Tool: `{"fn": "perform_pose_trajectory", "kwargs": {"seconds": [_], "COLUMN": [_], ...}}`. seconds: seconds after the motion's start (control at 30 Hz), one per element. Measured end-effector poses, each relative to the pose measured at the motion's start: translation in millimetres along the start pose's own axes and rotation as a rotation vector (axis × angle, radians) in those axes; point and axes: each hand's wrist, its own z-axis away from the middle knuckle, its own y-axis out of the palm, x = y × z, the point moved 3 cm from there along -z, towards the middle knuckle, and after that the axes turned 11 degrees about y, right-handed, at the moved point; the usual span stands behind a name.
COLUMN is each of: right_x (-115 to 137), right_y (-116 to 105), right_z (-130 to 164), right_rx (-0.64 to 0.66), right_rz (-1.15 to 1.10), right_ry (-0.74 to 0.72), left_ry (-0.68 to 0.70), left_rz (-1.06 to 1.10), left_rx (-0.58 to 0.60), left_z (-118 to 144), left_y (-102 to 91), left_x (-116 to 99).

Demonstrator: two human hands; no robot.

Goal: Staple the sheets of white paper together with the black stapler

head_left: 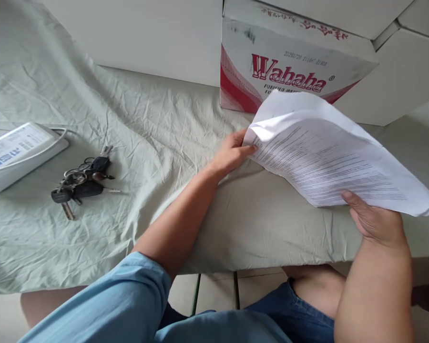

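A stack of white printed paper sheets [329, 157] is lifted off the table, tilted down toward the right. My left hand [232, 152] pinches the stack's left corner. At the near right edge my right hand [373, 219] grips the sheets, thumb on top of the printed page. Both hands hold the stack above the pale green cloth [153, 133] that covers the table.
A red and white cardboard box marked Wahaha [289, 66] stands just behind the papers. A bunch of keys [80, 183] lies on the cloth at the left, beside a white flat device with a label [17, 155]. White boxes line the back.
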Motion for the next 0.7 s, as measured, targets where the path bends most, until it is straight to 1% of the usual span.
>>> {"fn": "perform_pose_trajectory", "kwargs": {"seconds": [0.07, 0.13, 0.17, 0.23, 0.3, 0.33, 0.37, 0.4, 0.47, 0.5, 0.53, 0.6, 0.7], "right_x": [-0.7, -1.7, -2.6, -5.7, -10.6, -12.9, -14.8, -15.7, -15.2, -14.9, -14.9, -16.9, -21.4], "right_y": [3.9, 4.9, 4.0, -2.1, -14.9, -23.4, -33.1, -42.9, -57.7, -60.7, -60.2, -49.0, -17.7], "right_z": [1.0, 3.2, 4.8, 7.8, 8.8, 7.9, 6.0, 3.2, -3.3, -5.8, -7.4, -7.3, -2.0], "right_rx": [-0.001, -0.041, -0.044, -0.010, 0.051, 0.071, 0.064, 0.030, -0.065, -0.098, -0.116, -0.096, 0.036], "right_rz": [0.005, -0.006, -0.004, 0.044, 0.140, 0.192, 0.233, 0.241, 0.203, 0.178, 0.161, 0.145, 0.132], "right_ry": [0.010, 0.046, 0.074, 0.147, 0.246, 0.291, 0.328, 0.347, 0.327, 0.311, 0.302, 0.300, 0.272], "left_ry": [-0.018, -0.015, -0.002, 0.023, 0.025, 0.016, 0.003, -0.009, -0.025, -0.034, -0.047, -0.075, -0.113], "left_rz": [-0.134, -0.197, -0.207, -0.215, -0.204, -0.186, -0.164, -0.143, -0.111, -0.101, -0.096, -0.096, -0.111], "left_rx": [0.062, 0.103, 0.097, 0.043, -0.009, -0.011, 0.007, 0.043, 0.141, 0.198, 0.253, 0.346, 0.456], "left_z": [-0.5, -0.2, 0.0, 0.6, 1.4, 1.8, 2.2, 2.7, 3.9, 4.7, 5.7, 7.6, 10.2], "left_y": [0.9, 2.2, 2.3, 0.9, -0.9, -1.1, -0.7, 0.4, 3.7, 5.6, 7.6, 11.2, 15.5], "left_x": [-0.2, -2.9, -5.0, -9.2, -12.1, -12.9, -13.6, -14.4, -16.6, -17.9, -19.4, -22.4, -25.5]}}
